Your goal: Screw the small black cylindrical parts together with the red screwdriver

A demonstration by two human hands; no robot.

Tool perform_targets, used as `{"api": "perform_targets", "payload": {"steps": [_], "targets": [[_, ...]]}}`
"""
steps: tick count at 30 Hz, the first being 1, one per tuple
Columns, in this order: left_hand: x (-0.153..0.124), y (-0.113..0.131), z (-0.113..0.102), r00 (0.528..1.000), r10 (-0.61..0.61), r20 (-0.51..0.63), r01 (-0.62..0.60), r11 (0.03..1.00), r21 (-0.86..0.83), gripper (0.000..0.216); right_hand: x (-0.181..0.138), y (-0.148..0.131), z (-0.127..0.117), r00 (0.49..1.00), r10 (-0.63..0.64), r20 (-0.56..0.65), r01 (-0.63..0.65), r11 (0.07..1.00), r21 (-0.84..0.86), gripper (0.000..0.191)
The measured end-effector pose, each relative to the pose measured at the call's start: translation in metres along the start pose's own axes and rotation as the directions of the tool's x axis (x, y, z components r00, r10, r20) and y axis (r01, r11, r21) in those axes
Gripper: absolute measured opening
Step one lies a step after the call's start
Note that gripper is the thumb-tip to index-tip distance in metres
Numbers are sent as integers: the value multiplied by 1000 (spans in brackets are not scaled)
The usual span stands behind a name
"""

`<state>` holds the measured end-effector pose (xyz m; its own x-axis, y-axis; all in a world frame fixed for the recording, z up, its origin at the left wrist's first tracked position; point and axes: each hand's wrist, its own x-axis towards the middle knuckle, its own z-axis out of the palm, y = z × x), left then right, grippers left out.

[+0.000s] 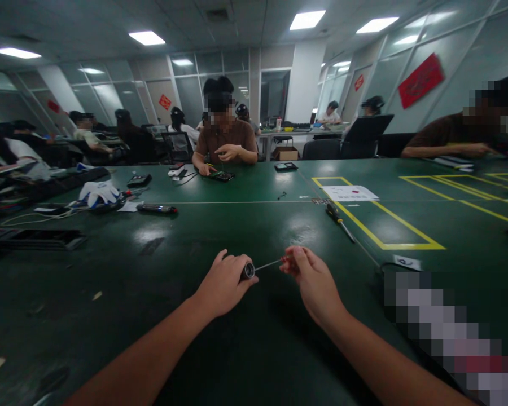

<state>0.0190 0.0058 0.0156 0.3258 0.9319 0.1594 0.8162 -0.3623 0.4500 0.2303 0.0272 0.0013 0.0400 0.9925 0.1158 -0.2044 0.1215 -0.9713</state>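
My left hand is wrapped round a short dark cylinder with a round, silvery-rimmed end facing me. Between my hands runs a thin light-coloured rod, its left tip beside the cylinder's rim; whether it touches or enters the cylinder I cannot tell. My right hand pinches the other end of the rod, where small red bits show at the fingertips. Both hands are held above the green table.
A screwdriver lies beyond my right hand, near yellow tape and a paper sheet. A black-and-red pen-shaped tool and white-blue gloves lie to the left. Across the table a person handles a small device.
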Motion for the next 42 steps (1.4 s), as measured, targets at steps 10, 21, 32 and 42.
{"api": "perform_targets", "payload": {"steps": [10,21,32,42], "targets": [[1,3,-3,1000,-15,-4,15,1000,-6,14,-2,1,0,997,-53,48,58,993,-102,39],[0,0,-2,1000,0,3,0,1000,23,16,-3,3,-1,995,-74,74,83,988,-127,38],[1,0,-1,1000,-17,4,17,999,30,14,-9,-12,3,982,-36,186,51,996,-76,27],[1,-2,1,999,-18,39,17,999,43,16,-8,-8,3,990,-26,137,33,998,-50,28]]}}
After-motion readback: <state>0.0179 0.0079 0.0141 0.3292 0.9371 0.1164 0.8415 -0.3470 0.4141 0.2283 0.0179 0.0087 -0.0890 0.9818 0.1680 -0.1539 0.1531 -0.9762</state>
